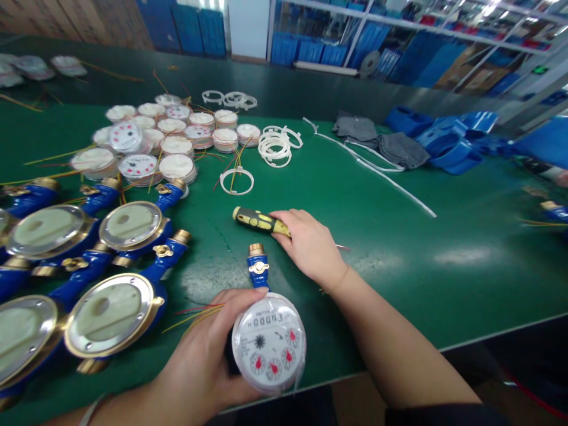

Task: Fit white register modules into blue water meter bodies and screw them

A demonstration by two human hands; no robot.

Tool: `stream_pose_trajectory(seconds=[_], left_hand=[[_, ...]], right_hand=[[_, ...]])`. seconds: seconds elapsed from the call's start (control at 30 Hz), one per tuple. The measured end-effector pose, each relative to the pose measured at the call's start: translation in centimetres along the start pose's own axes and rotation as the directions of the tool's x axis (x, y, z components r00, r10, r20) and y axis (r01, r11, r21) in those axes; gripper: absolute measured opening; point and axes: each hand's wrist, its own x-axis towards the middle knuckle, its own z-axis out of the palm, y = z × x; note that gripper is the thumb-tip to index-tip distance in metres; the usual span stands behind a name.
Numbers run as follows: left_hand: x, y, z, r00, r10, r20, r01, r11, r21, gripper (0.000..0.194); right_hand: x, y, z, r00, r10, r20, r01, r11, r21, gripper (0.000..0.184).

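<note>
A water meter dial unit [269, 343], round and white with red pointers, is gripped in my left hand [208, 346] near the table's front edge. It faces up toward me and seems wrapped in clear film. Thin red and yellow wires [199, 316] stick out on its left. Just beyond it shows the brass end of a blue meter body [258, 266], the rest hidden by the dial and my hand. My right hand [310, 242] is closed around a yellow and black screwdriver [258, 220], which lies on the table with its handle pointing left and its thin shaft tip showing past my hand.
Several blue meter bodies [113, 313] stand on the left. Behind them cluster more dial units [177, 148] with loose wires. White plastic rings [275, 148] lie mid-table. A white strap [390, 180], grey cloths [402, 149] and blue plastic covers [448, 142] are at the right.
</note>
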Motion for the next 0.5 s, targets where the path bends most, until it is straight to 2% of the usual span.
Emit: stream_pose_trajectory(seconds=[0.07,0.13,0.2,0.27,0.33,0.37,0.43,0.5], left_hand=[[-0.1,0.0,0.1,1.0,-0.022,0.005,0.022,1.0,-0.008,0.091],[-0.1,0.0,0.1,0.999,-0.047,0.011,0.047,0.999,-0.013,0.092],[-0.1,0.0,0.2,0.998,-0.062,0.016,0.062,0.998,-0.015,0.092],[-0.1,0.0,0.3,0.998,-0.059,0.018,0.059,0.998,-0.017,0.092],[-0.1,-0.1,0.2,0.999,-0.043,0.02,0.043,0.999,-0.022,0.093],[-0.1,-0.1,0.2,0.999,-0.038,0.019,0.038,0.999,-0.022,0.094],[-0.1,-0.1,0.1,0.999,-0.037,0.021,0.037,0.999,-0.02,0.094],[-0.1,0.0,0.0,0.999,-0.04,0.018,0.04,0.999,-0.029,0.094]], right_hand=[[0.3,0.2,0.4,0.999,-0.044,-0.024,0.044,0.999,0.0,0.032],[0.6,0.3,0.1,0.993,-0.081,-0.089,0.087,0.994,0.069,0.032],[0.5,0.0,-0.8,0.983,-0.07,-0.17,0.11,0.964,0.243,0.033],[-0.4,-0.6,-2.3,0.98,-0.018,-0.196,0.117,0.857,0.503,0.036],[-2.3,-1.7,-3.7,0.986,-0.003,-0.167,0.118,0.718,0.686,0.039],[-3.6,-2.2,-4.2,0.988,-0.019,-0.153,0.125,0.679,0.723,0.041],[-6.4,-3.2,-4.5,0.989,-0.06,-0.134,0.138,0.688,0.712,0.051],[-9.0,-4.1,-3.8,0.99,-0.057,-0.13,0.131,0.729,0.672,0.066]])
